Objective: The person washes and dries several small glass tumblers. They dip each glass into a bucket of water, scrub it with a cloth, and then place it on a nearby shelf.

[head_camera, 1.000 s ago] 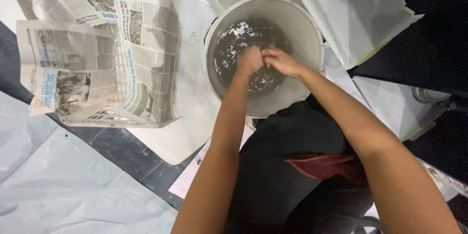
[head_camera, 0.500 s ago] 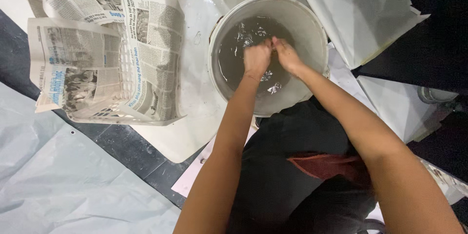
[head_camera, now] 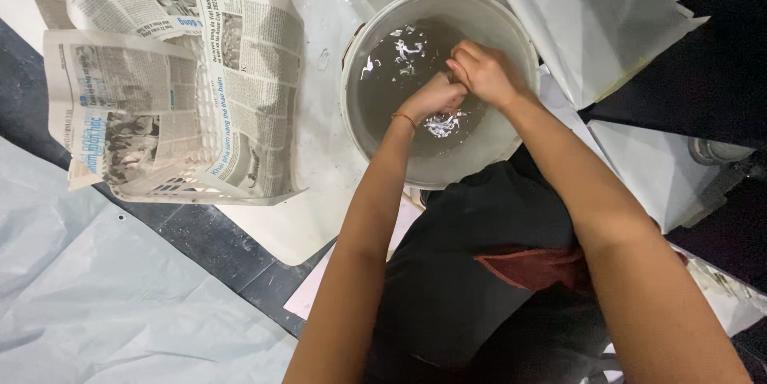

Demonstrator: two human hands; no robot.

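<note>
Both hands (head_camera: 459, 84) clasped in the bucket (head_camera: 511, 152) (dark water); newspaper (head_camera: 172, 84) beside.

bucket (head_camera: 511, 144): white plastic, wall stained grey
water (head_camera: 383, 88): dark grey-brown, with small white flecks and glints
newspaper (head_camera: 176, 88): pale grey sheets, black print, grey photographs, some blue headings
thread (head_camera: 404, 118): thin, orange-red, around the left wrist
plastic sheet (head_camera: 96, 304): light blue-grey, plain
floor (head_camera: 216, 240): dark, almost black, with pale spots
paper sheets (head_camera: 591, 16): white, plain
clothing (head_camera: 463, 272): black, with a dark red patch
</note>
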